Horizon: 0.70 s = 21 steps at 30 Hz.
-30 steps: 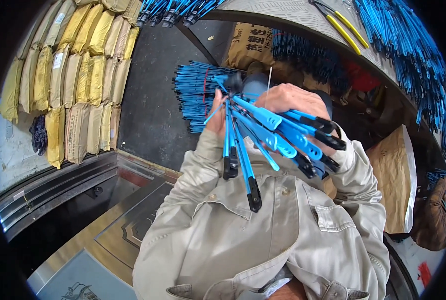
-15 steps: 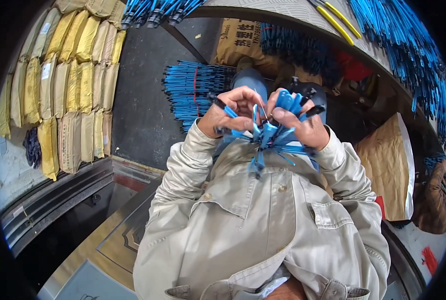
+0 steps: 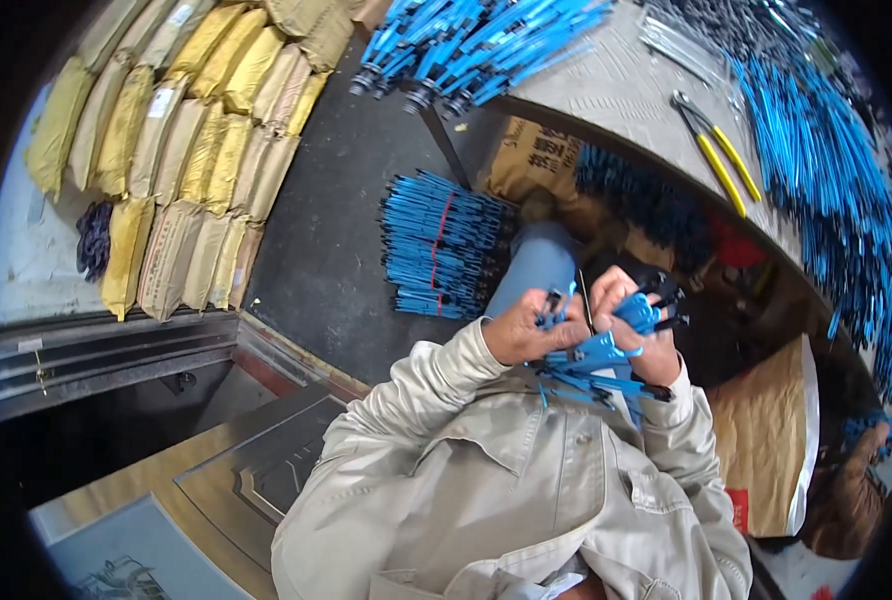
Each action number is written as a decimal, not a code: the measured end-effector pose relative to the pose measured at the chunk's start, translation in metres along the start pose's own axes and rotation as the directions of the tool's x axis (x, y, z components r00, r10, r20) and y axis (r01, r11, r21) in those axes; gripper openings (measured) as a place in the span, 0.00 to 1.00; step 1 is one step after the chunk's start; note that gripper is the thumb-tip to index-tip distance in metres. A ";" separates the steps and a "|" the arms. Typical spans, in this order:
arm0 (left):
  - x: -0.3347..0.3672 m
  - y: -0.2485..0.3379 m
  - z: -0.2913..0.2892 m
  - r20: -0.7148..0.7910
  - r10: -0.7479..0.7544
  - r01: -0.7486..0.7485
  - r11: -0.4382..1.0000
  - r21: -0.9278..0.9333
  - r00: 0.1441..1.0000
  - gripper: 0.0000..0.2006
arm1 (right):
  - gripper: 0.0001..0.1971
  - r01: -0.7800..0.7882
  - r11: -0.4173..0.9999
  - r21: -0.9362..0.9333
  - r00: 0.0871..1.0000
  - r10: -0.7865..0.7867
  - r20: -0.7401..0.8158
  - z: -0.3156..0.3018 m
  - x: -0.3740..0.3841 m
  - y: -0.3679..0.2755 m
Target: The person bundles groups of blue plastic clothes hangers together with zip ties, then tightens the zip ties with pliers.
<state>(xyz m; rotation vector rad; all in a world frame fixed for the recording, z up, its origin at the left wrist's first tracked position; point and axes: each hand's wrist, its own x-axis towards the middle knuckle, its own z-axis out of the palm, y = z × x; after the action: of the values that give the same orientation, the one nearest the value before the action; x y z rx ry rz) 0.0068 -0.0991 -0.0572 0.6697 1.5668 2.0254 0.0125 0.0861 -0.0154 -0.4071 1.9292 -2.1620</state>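
Above my lap, a loose bunch of blue plastic sticks with black ends [image 3: 602, 352] fans out between my two hands. My left hand [image 3: 528, 330] is closed, its thumb and fingers pressed round some of the sticks. On the other side, my right hand [image 3: 651, 345] grips more of them, with black tips poking out past its fingers. A thin dark strand [image 3: 586, 298] stands up between the hands; its lower end is hidden by the fingers.
Tied bundles of blue sticks [image 3: 436, 245] lie on the dark floor ahead. The table [image 3: 626, 90] carries yellow-handled pliers [image 3: 716, 150] and heaps of blue sticks [image 3: 816, 180]. Stacked paper sacks [image 3: 176, 150] stand left, a brown paper bag [image 3: 766, 430] right. Another person's arm [image 3: 856, 490] shows at far right.
The view has swung, so everything sits lower and more to the right. The bunch stays in both hands; its splayed sticks now look closer together.
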 end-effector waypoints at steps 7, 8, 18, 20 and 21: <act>-0.004 0.010 0.010 -0.022 -0.147 0.145 0.985 -0.096 0.989 0.12 | 0.11 -0.035 0.998 0.047 0.996 0.030 0.089 0.006 -0.012 -0.005; -0.005 0.008 0.012 -0.024 -0.201 0.192 0.961 -0.198 0.979 0.12 | 0.11 -0.037 0.998 0.048 0.995 0.033 0.092 0.006 -0.011 -0.004; -0.010 0.029 -0.010 0.080 -0.241 0.244 0.969 -0.034 0.967 0.17 | 0.12 -0.169 0.985 0.035 0.970 0.160 0.185 -0.002 -0.008 -0.011; -0.007 0.028 -0.009 0.090 -0.294 0.304 0.944 -0.126 0.951 0.19 | 0.12 -0.013 0.997 0.082 0.969 -0.007 0.246 0.001 -0.007 -0.009; -0.005 0.027 -0.007 0.129 -0.265 0.285 0.941 -0.180 0.956 0.17 | 0.13 0.066 0.992 0.110 0.956 -0.094 0.279 0.001 -0.008 -0.009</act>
<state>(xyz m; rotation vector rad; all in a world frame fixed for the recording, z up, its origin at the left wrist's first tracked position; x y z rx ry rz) 0.0040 -0.1139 -0.0332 0.4434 1.2986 1.8729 0.0207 0.0885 -0.0073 -0.7442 1.6692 -2.1015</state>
